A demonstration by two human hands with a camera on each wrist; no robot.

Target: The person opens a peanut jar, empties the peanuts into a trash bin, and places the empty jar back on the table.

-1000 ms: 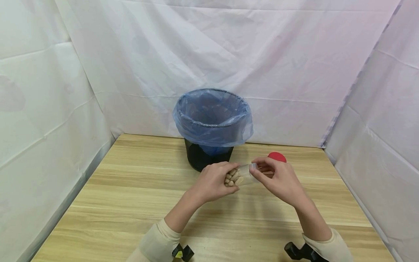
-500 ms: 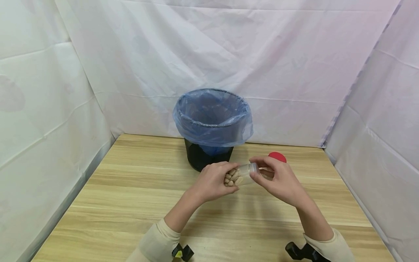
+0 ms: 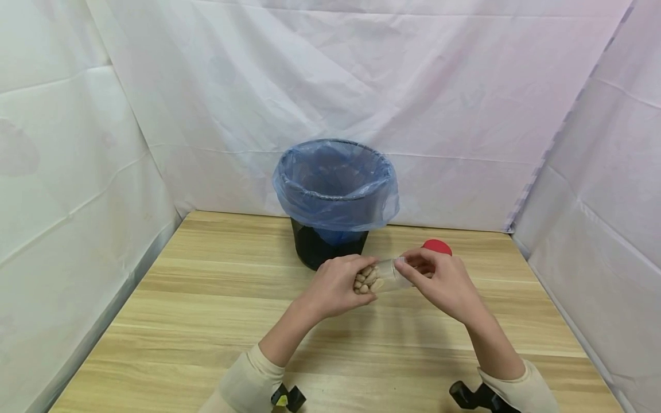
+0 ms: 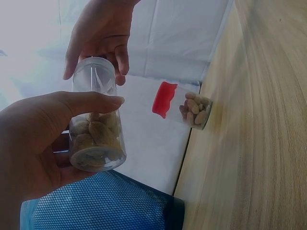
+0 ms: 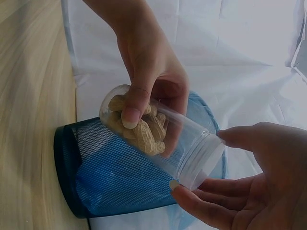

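Note:
In the head view my left hand (image 3: 335, 287) grips a clear plastic jar (image 3: 386, 278) above the table, its thumb across the side. The jar lies tilted, with its top end toward my right hand (image 3: 446, 287). Peanuts in their shells (image 5: 146, 136) fill its lower part. A translucent, ribbed screw lid (image 5: 204, 160) shows at the top end in the right wrist view. There my right thumb and a fingertip pinch this lid from opposite sides. The left wrist view shows my right hand around the far end of the jar, its contact partly hidden.
A black mesh bin (image 3: 330, 246) lined with a blue bag (image 3: 335, 212) stands at the back of the wooden table (image 3: 206, 298). A second clear jar (image 4: 194, 108), holding brown nuts under a red lid (image 4: 164, 99), stands behind my right hand. White cloth (image 3: 330, 69) hangs around the table.
My right hand's fingers spread slightly off the lid half a second ago, uncovering more of it, and now cover it again. The left hand and its jar stay in place.

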